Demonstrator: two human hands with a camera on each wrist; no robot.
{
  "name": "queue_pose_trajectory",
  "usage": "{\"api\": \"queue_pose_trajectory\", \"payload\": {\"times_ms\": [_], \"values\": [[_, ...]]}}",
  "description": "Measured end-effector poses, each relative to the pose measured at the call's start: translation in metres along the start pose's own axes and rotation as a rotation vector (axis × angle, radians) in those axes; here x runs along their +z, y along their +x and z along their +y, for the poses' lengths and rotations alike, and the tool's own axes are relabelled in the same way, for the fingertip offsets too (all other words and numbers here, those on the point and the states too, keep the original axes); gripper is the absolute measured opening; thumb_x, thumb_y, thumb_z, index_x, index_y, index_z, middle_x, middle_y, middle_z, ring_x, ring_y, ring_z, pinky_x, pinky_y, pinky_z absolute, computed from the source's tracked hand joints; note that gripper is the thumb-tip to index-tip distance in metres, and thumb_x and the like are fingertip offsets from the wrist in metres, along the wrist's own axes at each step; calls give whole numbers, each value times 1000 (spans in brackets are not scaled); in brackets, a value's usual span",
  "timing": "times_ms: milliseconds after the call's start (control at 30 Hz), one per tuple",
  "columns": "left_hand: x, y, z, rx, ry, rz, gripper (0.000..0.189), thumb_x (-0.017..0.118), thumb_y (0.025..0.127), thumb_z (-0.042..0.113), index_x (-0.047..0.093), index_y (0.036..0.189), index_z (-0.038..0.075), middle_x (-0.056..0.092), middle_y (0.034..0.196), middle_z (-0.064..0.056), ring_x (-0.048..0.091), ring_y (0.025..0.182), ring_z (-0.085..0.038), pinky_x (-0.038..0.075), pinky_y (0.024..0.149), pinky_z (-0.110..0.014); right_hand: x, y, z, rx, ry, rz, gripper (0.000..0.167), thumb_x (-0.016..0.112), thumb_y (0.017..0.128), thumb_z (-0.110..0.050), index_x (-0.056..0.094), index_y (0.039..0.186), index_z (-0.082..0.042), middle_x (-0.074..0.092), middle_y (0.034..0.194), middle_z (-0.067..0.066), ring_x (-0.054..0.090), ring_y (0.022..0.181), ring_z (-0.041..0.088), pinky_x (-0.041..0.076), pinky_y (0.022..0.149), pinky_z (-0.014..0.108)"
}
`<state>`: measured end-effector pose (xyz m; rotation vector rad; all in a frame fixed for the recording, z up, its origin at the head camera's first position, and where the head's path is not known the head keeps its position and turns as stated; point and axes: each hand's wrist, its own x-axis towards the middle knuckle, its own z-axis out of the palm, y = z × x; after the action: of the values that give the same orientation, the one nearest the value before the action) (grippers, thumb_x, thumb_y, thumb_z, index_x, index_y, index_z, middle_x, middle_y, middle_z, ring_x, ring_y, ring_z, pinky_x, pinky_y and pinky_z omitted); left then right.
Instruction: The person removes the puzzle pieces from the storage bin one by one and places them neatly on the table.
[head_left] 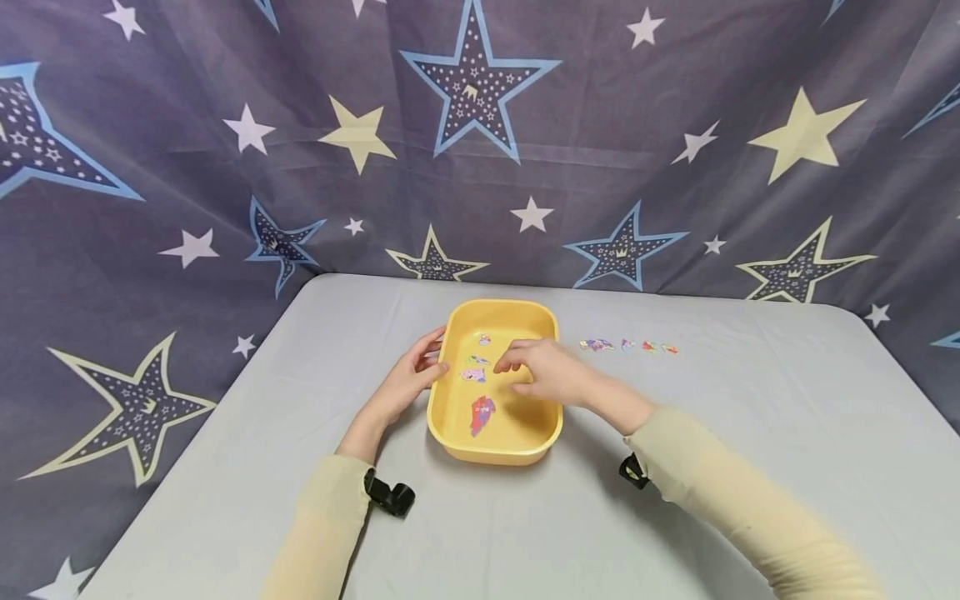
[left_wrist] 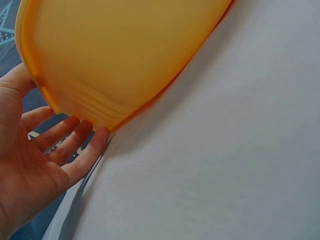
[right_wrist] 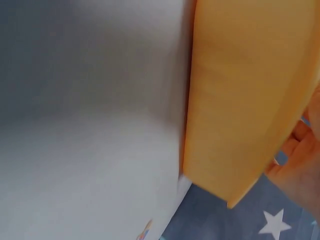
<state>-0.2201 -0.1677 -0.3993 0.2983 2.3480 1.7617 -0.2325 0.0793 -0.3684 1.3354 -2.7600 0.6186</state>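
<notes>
A yellow plastic tub [head_left: 498,457] stands on the table, with several small colourful stickers inside, among them a red and purple one [head_left: 482,414] and a pink one [head_left: 473,375]. My left hand [head_left: 408,379] holds the tub's left side, thumb over the rim and fingers against the outer wall; the left wrist view shows those fingertips touching the wall. Over the tub's right half hovers my right hand [head_left: 551,372], fingers bent and thumb apart, with nothing visible between them. In the right wrist view that hand [right_wrist: 300,155] is partly hidden behind the tub wall.
More small colourful stickers [head_left: 597,344] lie in a row on the pale table [head_left: 750,400], right of the tub. A dark curtain [head_left: 585,108] with stars hangs behind and to the left. Each wrist wears a black camera strap [head_left: 389,493].
</notes>
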Motion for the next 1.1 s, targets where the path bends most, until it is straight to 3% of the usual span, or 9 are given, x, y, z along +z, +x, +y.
{"api": "queue_pose_trajectory", "payload": {"times_ms": [400, 633, 867, 967, 1100], "values": [[-3, 14, -27, 10, -3, 20, 61, 54, 88, 17, 28, 143, 23, 38, 137, -14, 46, 115, -28, 50, 82, -33, 16, 15, -17, -52, -54, -137, 25, 70, 77, -21, 68, 101, -16, 64, 99, -5, 59, 90, 14, 43, 83, 32], [-3, 13, -28, 2, -3, 20, 61, 54, 87, 18, 29, 142, 26, 39, 136, -11, 47, 114, -26, 51, 82, -33, 26, 20, -22, -37, -98, -222, 28, 71, 76, -24, 68, 104, -20, 62, 103, -7, 54, 101, 11, 36, 98, 46], [-3, 12, -27, 0, -6, 10, 61, 55, 88, 19, 28, 143, 26, 37, 138, -13, 46, 116, -28, 50, 84, -34, 32, 22, -25, 13, -132, -290, 35, 72, 76, -25, 65, 111, -24, 57, 105, -8, 51, 106, 12, 26, 100, 61], [-3, 12, -27, 1, -4, 10, 61, 55, 89, 20, 28, 143, 26, 37, 138, -13, 46, 117, -29, 49, 85, -36, 33, 22, -26, 28, -117, -307, 37, 72, 77, -23, 65, 113, -22, 56, 103, -8, 51, 102, 11, 27, 101, 57], [-3, 13, -28, 1, -8, 14, 61, 54, 89, 19, 28, 143, 26, 38, 137, -13, 47, 116, -28, 50, 84, -34, 34, 22, -26, 34, -109, -304, 34, 72, 77, -23, 66, 110, -22, 57, 100, -8, 51, 94, 9, 36, 95, 43]]}}
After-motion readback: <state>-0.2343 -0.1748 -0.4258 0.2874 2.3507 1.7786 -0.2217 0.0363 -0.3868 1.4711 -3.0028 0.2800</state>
